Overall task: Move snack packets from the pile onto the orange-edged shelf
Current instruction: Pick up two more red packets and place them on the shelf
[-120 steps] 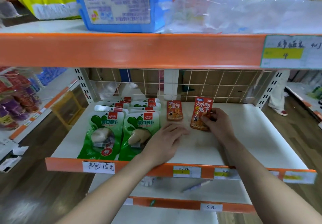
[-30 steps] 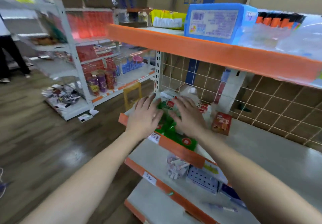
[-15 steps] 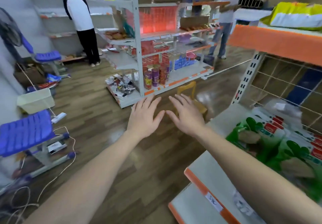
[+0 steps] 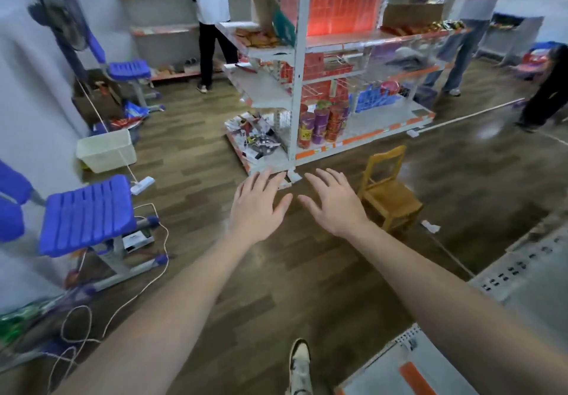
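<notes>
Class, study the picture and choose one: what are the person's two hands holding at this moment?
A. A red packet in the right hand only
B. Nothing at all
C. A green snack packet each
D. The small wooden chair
B: the left hand and the right hand are both open, fingers spread, above the wooden floor, with no packet in either.

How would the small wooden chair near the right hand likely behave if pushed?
The small wooden chair looks rigid, so it should not flex. Being small, it is probably light. The floor looks glossy, so the chair would likely slide; pushed high on the backrest, it might tip.
</notes>
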{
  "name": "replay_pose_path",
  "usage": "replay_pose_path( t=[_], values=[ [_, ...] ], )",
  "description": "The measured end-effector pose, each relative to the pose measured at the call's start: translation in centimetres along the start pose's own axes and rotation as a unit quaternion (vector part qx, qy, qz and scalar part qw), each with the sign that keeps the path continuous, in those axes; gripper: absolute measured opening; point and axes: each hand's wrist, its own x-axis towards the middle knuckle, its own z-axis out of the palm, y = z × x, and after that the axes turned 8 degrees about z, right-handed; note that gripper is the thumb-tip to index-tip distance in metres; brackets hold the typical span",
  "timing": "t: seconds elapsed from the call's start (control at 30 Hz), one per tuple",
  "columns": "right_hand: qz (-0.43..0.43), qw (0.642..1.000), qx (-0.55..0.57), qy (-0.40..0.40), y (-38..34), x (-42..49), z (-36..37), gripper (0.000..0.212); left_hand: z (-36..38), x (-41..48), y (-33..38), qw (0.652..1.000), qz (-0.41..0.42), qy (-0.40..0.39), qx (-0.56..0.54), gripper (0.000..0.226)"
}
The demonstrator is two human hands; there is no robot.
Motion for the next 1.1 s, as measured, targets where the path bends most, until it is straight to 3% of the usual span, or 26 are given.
replay_pose_path(
  t=[0.63,1.1],
  values=[
    [-0.074,0.997,0.022,0.005,-4.9,36.6,10.2,0.07,2.6,25.8,-23.2,0.997,-0.07,0.005,0.012,0.057],
    [-0.028,0.999,0.034,0.032,-13.4,65.3,17.4,0.066,2.1,49.2,-47.0,1.0,-0.009,0.0,0.016,0.063]
  ],
)
